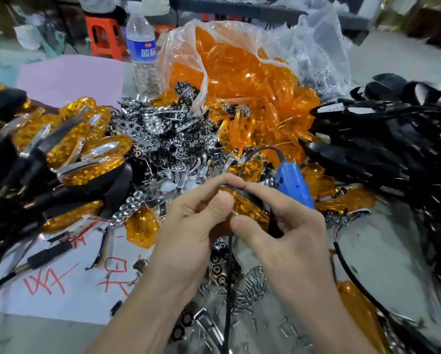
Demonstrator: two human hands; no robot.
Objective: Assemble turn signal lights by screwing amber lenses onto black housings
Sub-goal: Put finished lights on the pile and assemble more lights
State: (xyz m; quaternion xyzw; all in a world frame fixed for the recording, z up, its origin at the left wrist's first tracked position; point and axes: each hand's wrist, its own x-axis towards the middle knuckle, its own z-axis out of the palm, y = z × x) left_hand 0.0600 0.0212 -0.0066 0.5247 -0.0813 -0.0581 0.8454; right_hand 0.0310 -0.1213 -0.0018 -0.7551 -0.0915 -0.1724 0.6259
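Steel screws (250,284) lie loose on the near part of the table (382,256). Above them both hands meet on one part. The left hand (196,226) pinches the near end of an amber lens (250,210) between thumb and forefinger. The right hand (288,226) curls its fingers over the black housing (251,195) behind the lens. A black cable (230,272) hangs down between the wrists. Whether the lens is fully seated cannot be judged. Just beyond lies a blue screwdriver (294,182), then chrome reflectors (163,139), then a clear bag of lenses (234,72).
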